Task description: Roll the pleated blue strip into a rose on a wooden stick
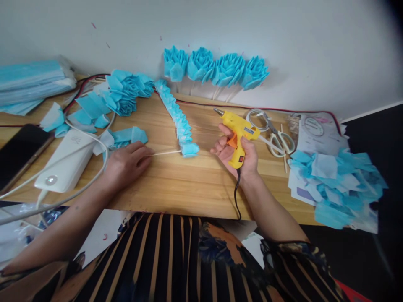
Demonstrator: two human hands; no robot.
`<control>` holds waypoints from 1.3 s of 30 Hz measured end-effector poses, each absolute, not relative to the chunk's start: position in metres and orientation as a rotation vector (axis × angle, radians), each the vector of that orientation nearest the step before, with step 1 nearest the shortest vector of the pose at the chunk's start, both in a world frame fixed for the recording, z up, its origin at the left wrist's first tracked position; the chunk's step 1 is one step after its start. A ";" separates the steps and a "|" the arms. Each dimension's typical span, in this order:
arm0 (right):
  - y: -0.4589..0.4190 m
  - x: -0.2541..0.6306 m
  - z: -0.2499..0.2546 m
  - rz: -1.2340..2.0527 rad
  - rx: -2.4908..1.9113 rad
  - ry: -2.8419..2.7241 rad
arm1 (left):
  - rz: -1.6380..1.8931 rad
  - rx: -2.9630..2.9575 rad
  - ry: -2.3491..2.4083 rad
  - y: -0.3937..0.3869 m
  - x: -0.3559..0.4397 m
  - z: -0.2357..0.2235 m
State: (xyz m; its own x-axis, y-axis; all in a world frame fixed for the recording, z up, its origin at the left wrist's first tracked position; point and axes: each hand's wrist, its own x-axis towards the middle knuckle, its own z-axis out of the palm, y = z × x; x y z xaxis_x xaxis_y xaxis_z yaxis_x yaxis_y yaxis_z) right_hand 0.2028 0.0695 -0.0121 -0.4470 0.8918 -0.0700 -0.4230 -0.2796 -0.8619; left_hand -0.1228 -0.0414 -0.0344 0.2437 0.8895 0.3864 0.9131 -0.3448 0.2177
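My right hand (244, 153) holds a yellow hot glue gun (241, 130) with an orange trigger, its metal nozzle pointing up and left above the table. Resting on the wood, my left hand (129, 163) has its fingers closed on a thin pale stick (166, 153). At the stick's far end is a small blue fabric roll (189, 149). From that roll a long strip of pleated blue pieces (176, 111) runs back toward the wall. A black cord hangs from the glue gun's grip.
Finished blue fabric flowers (201, 65) on sticks lean against the wall. White scissors (281, 142) and a pile of blue cut pieces (336, 180) lie right. Left are a white power bank (66, 161) with cables, a phone (23, 153) and packed blue masks (34, 82).
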 end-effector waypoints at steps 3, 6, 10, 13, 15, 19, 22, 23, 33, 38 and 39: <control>0.072 0.204 -0.013 1.864 -0.706 -1.009 | -0.785 -2.499 -1.730 -0.042 -0.124 -0.035; 0.074 0.205 -0.014 1.882 -0.695 -0.976 | -0.843 -2.610 -1.700 -0.042 -0.124 -0.033; 0.074 0.205 -0.015 1.887 -0.704 -0.972 | -0.877 -2.750 -1.614 -0.043 -0.126 -0.031; 0.074 0.205 -0.015 1.891 -0.719 -0.968 | -0.891 -2.822 -1.570 -0.044 -0.127 -0.030; 0.074 0.204 -0.015 1.889 -0.732 -0.973 | -0.900 -2.835 -1.588 -0.044 -0.128 -0.029; 0.074 0.204 -0.013 1.849 -0.797 -1.029 | -0.955 -2.821 -1.641 -0.045 -0.129 -0.029; 0.074 0.205 -0.012 1.802 -0.865 -1.143 | -0.966 -2.826 -1.678 -0.045 -0.131 -0.028; 0.074 0.206 -0.012 1.784 -0.884 -1.183 | -0.962 -2.831 -1.683 -0.044 -0.132 -0.028; 0.078 0.212 0.009 1.581 -1.095 -1.593 | -0.934 -2.816 -1.659 -0.043 -0.129 -0.026; 0.075 0.221 0.011 1.639 -1.076 -1.757 | -0.929 -2.811 -1.610 -0.042 -0.130 -0.028; 0.073 0.223 0.007 1.649 -1.082 -1.743 | -0.925 -2.813 -1.607 -0.042 -0.130 -0.029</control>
State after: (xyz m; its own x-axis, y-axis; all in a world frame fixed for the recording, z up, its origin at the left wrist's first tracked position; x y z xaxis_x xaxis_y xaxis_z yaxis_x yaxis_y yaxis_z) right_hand 0.2232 0.0729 0.0070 -0.5566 0.8154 -0.1593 0.2041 -0.0517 -0.9776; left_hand -0.1302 -0.0424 -0.0290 0.4022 0.8481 0.3448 0.7242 -0.5251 0.4470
